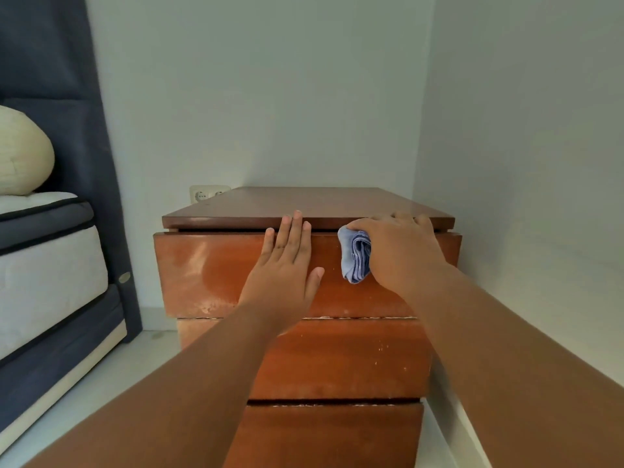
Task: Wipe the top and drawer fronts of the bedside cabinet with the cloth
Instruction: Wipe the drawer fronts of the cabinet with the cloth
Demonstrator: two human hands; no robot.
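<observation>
Head view: left fingers (297, 231) flat on closed top drawer (209, 265), right fingers (401, 219) gripping cloth (356, 258).

A home bedroom: a mattress (50, 261) with a cream pillow (23, 153) lies against a blue headboard (67, 79), and a wooden cabinet (209, 265) stands beside it in the corner, near a socket (206, 194).
</observation>
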